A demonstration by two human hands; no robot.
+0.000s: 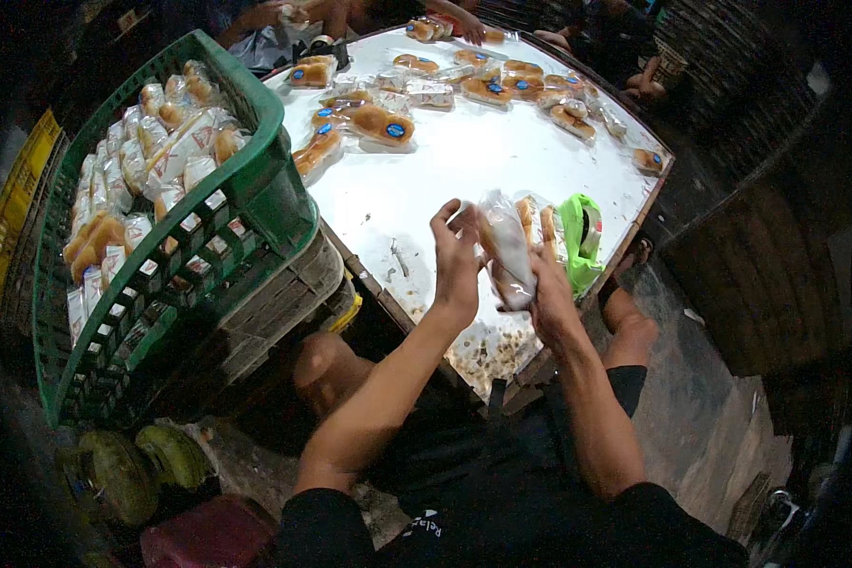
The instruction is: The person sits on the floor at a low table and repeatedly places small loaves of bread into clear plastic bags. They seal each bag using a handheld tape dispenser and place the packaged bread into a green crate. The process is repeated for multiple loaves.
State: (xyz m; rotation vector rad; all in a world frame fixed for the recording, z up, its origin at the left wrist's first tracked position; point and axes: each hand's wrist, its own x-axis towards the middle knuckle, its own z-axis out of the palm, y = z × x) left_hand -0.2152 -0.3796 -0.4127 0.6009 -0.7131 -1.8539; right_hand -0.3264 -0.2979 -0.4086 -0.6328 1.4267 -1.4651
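Observation:
Above the near part of the white table (pixel 402 185), both my hands are at a bread roll in a clear plastic bag (pixel 509 248). My right hand (pixel 551 295) is closed around its lower right side. My left hand (pixel 456 260) has its fingers curled at the bag's upper left edge, slightly blurred. Just beyond my right hand lie more bagged rolls (pixel 538 222), partly hidden by the one I hold. Beside them stands a bright green tape dispenser (pixel 582 241) with a roll of tape in it.
To the left a green plastic crate (pixel 284 180), full of bagged bread, rests on a grey crate (pixel 284 289). Several bagged rolls (pixel 383 125) are spread over the far table. Another person's hand (pixel 470 28) reaches in at the far edge. Green jugs or fruit-like objects (pixel 128 473) sit lower left.

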